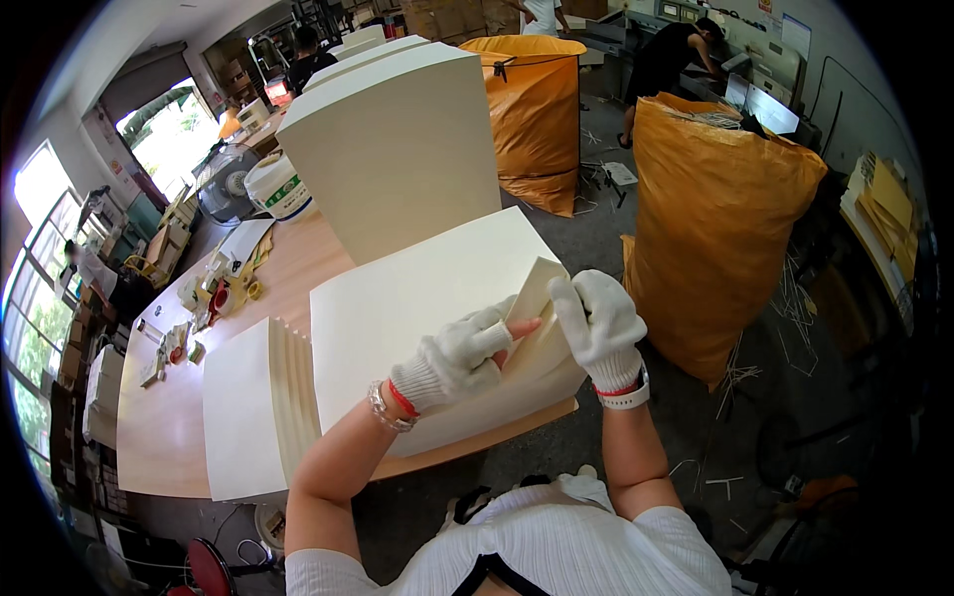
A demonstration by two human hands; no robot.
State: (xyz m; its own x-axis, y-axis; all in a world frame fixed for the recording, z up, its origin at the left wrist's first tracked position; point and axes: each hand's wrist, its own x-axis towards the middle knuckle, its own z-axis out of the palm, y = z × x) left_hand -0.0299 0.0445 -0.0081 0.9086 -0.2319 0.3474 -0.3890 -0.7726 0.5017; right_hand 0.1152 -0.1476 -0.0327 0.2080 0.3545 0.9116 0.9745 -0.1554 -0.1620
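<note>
A tall stack of large cream paper sheets (pixel 427 268) lies at the table's front edge, before me. At its right side, one edge of the paper is bent up into a narrow flap (pixel 532 288). My right hand (pixel 599 318), in a white knitted glove, is closed on the right side of this flap. My left hand (pixel 459 360), in a similar glove with bare fingertips showing, pinches the flap from the left. How many sheets are bent up, I cannot tell. The right fingertips are curled out of sight.
Behind stands a taller cream paper stack (pixel 407 149); a fanned stack (pixel 238 407) lies left. The wooden table (pixel 159 427) also bears tape rolls (pixel 223 298) and a white bucket (pixel 278 187). Large orange sacks (pixel 711 228) stand right. Other people work farther off.
</note>
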